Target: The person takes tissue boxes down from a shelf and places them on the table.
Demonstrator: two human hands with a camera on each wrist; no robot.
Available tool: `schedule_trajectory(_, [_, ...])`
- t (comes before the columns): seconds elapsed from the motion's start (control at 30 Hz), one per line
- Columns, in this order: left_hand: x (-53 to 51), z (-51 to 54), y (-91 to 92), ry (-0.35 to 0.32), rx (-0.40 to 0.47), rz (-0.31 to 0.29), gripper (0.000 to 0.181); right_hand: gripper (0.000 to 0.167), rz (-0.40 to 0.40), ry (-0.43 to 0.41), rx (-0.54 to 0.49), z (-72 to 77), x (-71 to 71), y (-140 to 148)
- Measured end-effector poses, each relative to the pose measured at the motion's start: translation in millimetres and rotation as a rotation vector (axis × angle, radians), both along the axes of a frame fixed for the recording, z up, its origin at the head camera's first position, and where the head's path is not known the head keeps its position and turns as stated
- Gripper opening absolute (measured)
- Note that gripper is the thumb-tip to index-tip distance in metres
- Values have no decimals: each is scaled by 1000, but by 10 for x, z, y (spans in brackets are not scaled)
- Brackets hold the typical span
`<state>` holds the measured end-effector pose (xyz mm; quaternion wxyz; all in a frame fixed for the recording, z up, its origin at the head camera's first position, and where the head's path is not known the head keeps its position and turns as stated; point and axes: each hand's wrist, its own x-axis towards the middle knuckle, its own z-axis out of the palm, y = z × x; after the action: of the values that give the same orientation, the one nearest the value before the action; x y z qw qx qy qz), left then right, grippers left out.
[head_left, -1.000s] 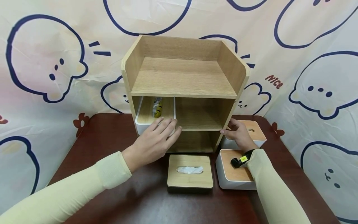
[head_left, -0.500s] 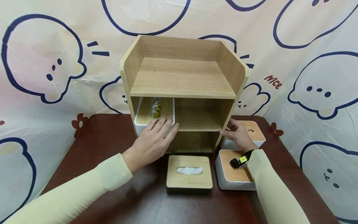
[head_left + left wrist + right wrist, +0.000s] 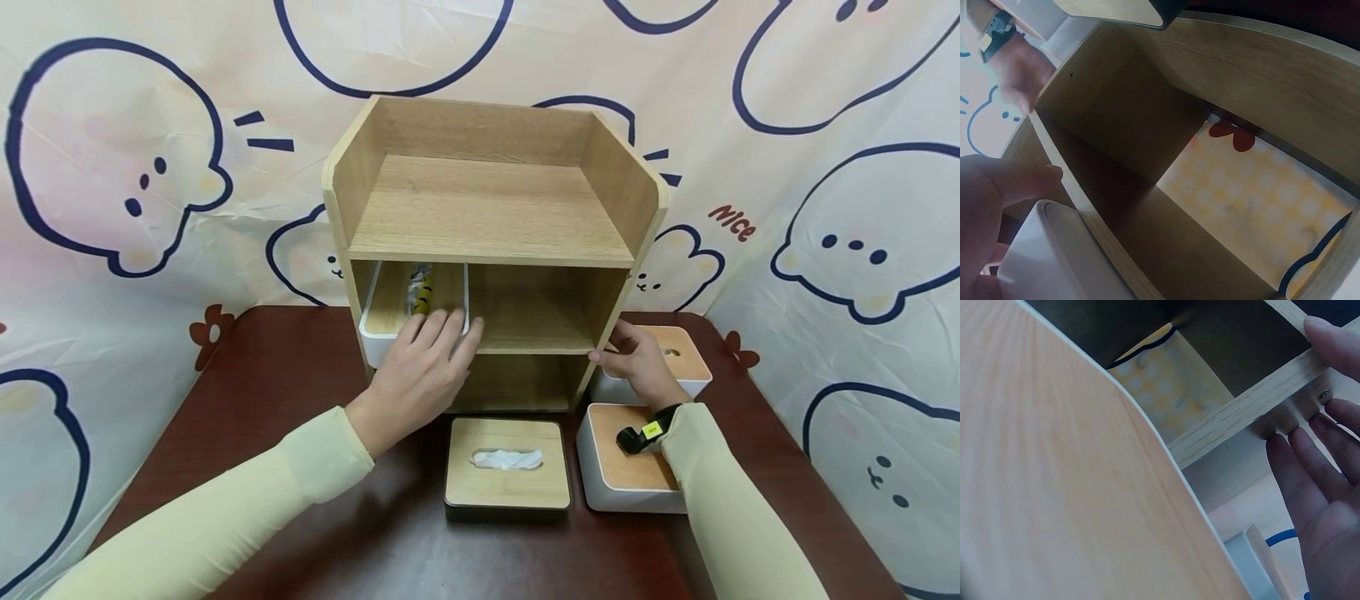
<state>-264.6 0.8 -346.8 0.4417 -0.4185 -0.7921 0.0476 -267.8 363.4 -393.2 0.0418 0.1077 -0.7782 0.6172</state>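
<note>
A white tissue box with a wooden lid juts out from the middle tier of the wooden shelf, on its left. A yellow-and-black wrapped strip shows in its slot. My left hand rests its fingers over the box's front, near the right corner. In the left wrist view, the thumb stretches out close to the shelf board's edge. My right hand grips the shelf's right side panel, the thumb at its front edge and the fingertips against the outer face.
A black tissue box with a wooden lid and white tissue stands before the shelf. Two white boxes with wooden lids, a near one and a far one, stand on the right. A dark red tabletop carries everything.
My left hand has shifted slightly left along the tissue box, and its fingers are a little more bent over the front. The right hand keeps its grip on the shelf.
</note>
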Motion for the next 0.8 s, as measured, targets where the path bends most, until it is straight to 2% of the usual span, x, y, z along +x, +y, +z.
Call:
schedule_trajectory(0.4, [3,4,62,-20,19,37,43,68,1,-3,-5,-2,7,0])
schedule_trajectory(0.8, [25,30,92,-43,-8,75,44,68,0,-7,18,1,-2,-3])
